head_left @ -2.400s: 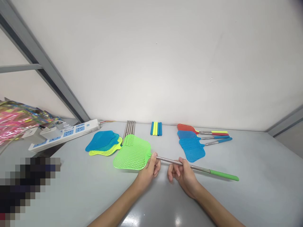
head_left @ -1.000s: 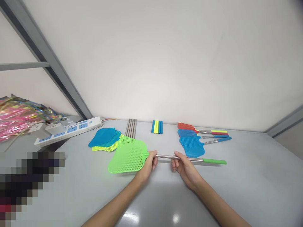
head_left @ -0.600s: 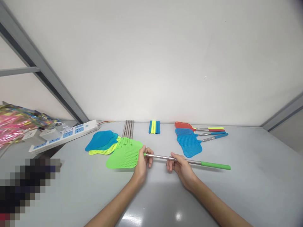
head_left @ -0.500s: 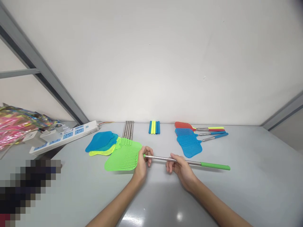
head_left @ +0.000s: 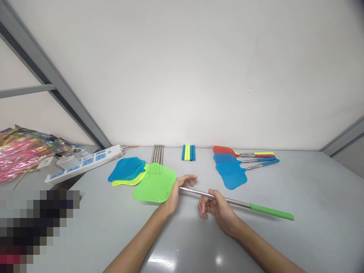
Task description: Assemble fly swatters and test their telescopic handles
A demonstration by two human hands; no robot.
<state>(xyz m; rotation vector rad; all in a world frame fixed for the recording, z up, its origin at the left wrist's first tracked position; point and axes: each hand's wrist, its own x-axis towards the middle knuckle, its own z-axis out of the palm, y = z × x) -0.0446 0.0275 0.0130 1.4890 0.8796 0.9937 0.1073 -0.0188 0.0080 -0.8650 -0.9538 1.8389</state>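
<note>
Fingers of my left hand (head_left: 173, 193) are loosening at the neck of the green fly swatter (head_left: 199, 192): index stretched out past the rod, thumb and the rest lightly curled where mesh head meets the metal shaft. I can't tell how firmly they press. Right hand (head_left: 216, 206) has fingers curled around the shaft from below, pinching it mid-length; the green grip end runs off beyond my right fingertips, low over the grey table (head_left: 313, 197).

Just past my left fingers: a stack of loose swatter heads (head_left: 126, 173), blue over yellow, touching the green mesh. Farther beyond, bare metal rods (head_left: 157, 153) and a row of coloured grip sleeves (head_left: 189, 152). Beyond my right fingers, three finished swatters (head_left: 233, 167). Far off my left hand, a power strip (head_left: 85, 162).
</note>
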